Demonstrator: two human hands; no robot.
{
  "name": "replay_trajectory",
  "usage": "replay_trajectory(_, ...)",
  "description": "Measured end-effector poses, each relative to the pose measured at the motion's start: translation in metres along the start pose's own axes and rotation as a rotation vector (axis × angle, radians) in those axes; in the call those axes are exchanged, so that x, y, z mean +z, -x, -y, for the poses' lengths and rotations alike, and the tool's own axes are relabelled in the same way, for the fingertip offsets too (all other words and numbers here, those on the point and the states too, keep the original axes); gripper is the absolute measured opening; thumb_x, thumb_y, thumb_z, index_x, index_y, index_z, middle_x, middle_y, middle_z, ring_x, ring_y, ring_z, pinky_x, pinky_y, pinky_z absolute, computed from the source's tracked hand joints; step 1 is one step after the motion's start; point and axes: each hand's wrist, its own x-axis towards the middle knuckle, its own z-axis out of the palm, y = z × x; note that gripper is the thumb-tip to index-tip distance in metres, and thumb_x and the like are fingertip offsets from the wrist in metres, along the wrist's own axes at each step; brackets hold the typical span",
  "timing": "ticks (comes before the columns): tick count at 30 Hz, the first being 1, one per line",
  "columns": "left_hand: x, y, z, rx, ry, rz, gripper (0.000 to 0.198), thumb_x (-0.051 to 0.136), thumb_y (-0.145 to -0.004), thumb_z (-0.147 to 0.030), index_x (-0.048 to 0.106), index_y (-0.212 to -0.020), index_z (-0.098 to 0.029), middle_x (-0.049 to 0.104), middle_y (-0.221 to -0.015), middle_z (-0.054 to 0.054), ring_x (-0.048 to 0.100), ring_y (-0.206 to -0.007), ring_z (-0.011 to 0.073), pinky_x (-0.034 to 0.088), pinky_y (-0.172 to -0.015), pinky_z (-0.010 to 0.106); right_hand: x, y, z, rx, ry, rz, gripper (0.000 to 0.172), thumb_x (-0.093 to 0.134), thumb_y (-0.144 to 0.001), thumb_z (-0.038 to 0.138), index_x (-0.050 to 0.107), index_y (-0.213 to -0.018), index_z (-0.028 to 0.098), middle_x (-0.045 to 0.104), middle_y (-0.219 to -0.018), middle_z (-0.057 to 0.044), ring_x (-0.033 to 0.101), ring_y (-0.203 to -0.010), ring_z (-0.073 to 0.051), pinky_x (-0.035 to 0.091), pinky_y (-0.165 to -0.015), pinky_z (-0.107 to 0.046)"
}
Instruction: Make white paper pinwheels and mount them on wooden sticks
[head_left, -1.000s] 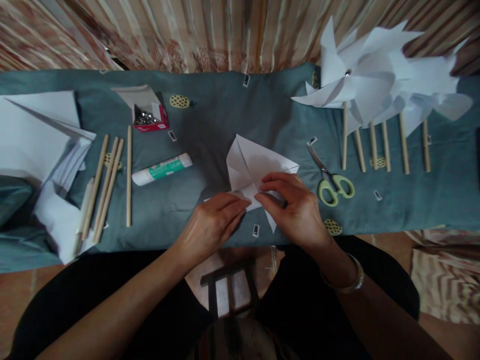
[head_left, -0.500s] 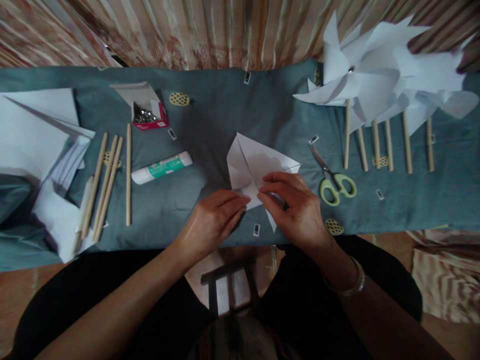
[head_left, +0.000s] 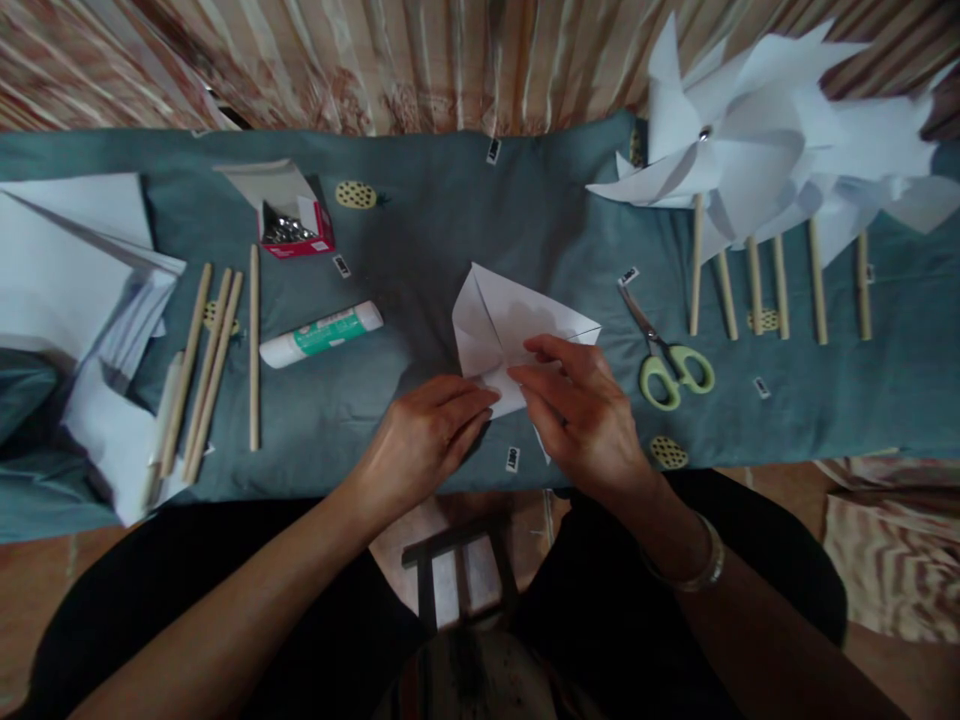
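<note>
A white sheet of paper with cut slits and folded corners lies on the cloth in front of me. My left hand pinches its lower left corner, thumb and fingers pressed together. My right hand is over the paper's lower right side, its fingertips on the folded part near the middle and its thumb tucked beneath the fingers. Part of the paper is hidden under this hand. Scissors with green handles lie just right of my right hand. A glue stick rests to the left of the paper.
Several wooden sticks and a stack of white paper are at the left. An open red box of metal fasteners stands behind the glue stick. White paper pinwheels on sticks lie at the back right of the green tablecloth.
My right fingertips have shifted slightly left across the paper, toward its middle. My left hand keeps its pinch on the corner.
</note>
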Motion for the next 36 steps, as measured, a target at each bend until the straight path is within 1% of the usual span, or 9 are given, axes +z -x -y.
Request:
replay_trajectory(4, -0.0003, -0.0008, -0.0004, -0.002, 0.008, 0.003, 0.018, 0.056, -0.093, -0.015, 0.069, -0.105, -0.011, 0.073, -0.096, 0.008, 0.070, -0.085, 0.0163, 0.058, -0.077, 0.027, 0.0005, 0.0003, 0.0005, 0.028, -0.003, 0.035, 0.032, 0.049, -0.090, 0.010, 0.070, -0.109, 0.024, 0.061, -0.125, -0.009, 0.059, -0.111, -0.025, 0.052, -0.096, -0.045)
replay_trajectory(8, 0.0002, -0.0010, -0.0001, -0.011, -0.002, -0.005, 0.018, 0.054, -0.094, -0.017, 0.069, -0.104, -0.013, 0.073, -0.096, 0.008, 0.070, -0.085, 0.0159, 0.059, -0.076, 0.028, 0.0017, 0.0004, 0.0008, 0.052, -0.016, 0.059, 0.036, 0.048, -0.089, 0.010, 0.070, -0.112, 0.026, 0.059, -0.128, -0.009, 0.057, -0.115, -0.028, 0.050, -0.098, -0.050)
replay_trajectory(13, -0.0002, -0.0022, -0.0010, -0.027, -0.008, 0.003, 0.019, 0.054, -0.095, -0.018, 0.070, -0.104, -0.013, 0.073, -0.095, 0.008, 0.070, -0.084, 0.0158, 0.058, -0.076, 0.027, 0.0022, 0.0008, 0.0007, 0.075, -0.007, 0.085, 0.040, 0.048, -0.088, 0.009, 0.069, -0.116, 0.029, 0.058, -0.131, -0.007, 0.054, -0.120, -0.029, 0.048, -0.101, -0.050)
replay_trajectory(17, -0.0009, -0.0032, -0.0019, -0.035, -0.001, 0.012, 0.019, 0.053, -0.094, -0.017, 0.070, -0.104, -0.013, 0.073, -0.094, 0.008, 0.070, -0.084, 0.0157, 0.058, -0.076, 0.027, 0.0025, 0.0011, 0.0000, 0.067, 0.004, 0.093, 0.039, 0.048, -0.088, 0.010, 0.067, -0.116, 0.029, 0.057, -0.131, -0.007, 0.053, -0.121, -0.029, 0.048, -0.101, -0.049)
replay_trajectory(22, -0.0002, -0.0028, -0.0015, -0.008, -0.023, -0.010, 0.018, 0.055, -0.093, -0.016, 0.070, -0.103, -0.011, 0.073, -0.093, 0.008, 0.070, -0.082, 0.0156, 0.058, -0.075, 0.026, 0.0043, 0.0018, -0.0017, 0.020, 0.059, 0.077, 0.035, 0.046, -0.090, 0.012, 0.067, -0.115, 0.023, 0.056, -0.132, -0.010, 0.052, -0.120, -0.029, 0.049, -0.100, -0.048)
replay_trajectory(25, 0.0001, -0.0031, -0.0010, -0.006, -0.031, -0.006, 0.018, 0.055, -0.094, -0.017, 0.070, -0.103, -0.012, 0.073, -0.094, 0.008, 0.070, -0.082, 0.0157, 0.058, -0.076, 0.026, 0.0048, 0.0009, -0.0021, 0.007, 0.072, 0.082, 0.034, 0.046, -0.091, 0.013, 0.068, -0.115, 0.021, 0.056, -0.132, -0.011, 0.052, -0.120, -0.030, 0.048, -0.101, -0.048)
replay_trajectory(30, -0.0003, -0.0036, -0.0012, -0.019, -0.023, -0.001, 0.019, 0.053, -0.095, -0.018, 0.070, -0.104, -0.013, 0.073, -0.094, 0.008, 0.070, -0.084, 0.0156, 0.058, -0.077, 0.027, 0.0059, -0.0001, -0.0011, 0.031, 0.096, 0.115, 0.037, 0.046, -0.091, 0.010, 0.065, -0.117, 0.027, 0.056, -0.133, -0.008, 0.052, -0.121, -0.029, 0.048, -0.099, -0.048)
replay_trajectory(36, -0.0012, -0.0032, -0.0026, -0.033, -0.011, 0.023, 0.020, 0.052, -0.096, -0.019, 0.069, -0.104, -0.015, 0.071, -0.095, 0.007, 0.069, -0.083, 0.0149, 0.058, -0.075, 0.026, 0.0099, 0.0019, 0.0050, 0.003, 0.173, 0.122, 0.037, 0.045, -0.093, 0.009, 0.062, -0.120, 0.027, 0.057, -0.135, -0.009, 0.052, -0.121, -0.031, 0.047, -0.097, -0.050)
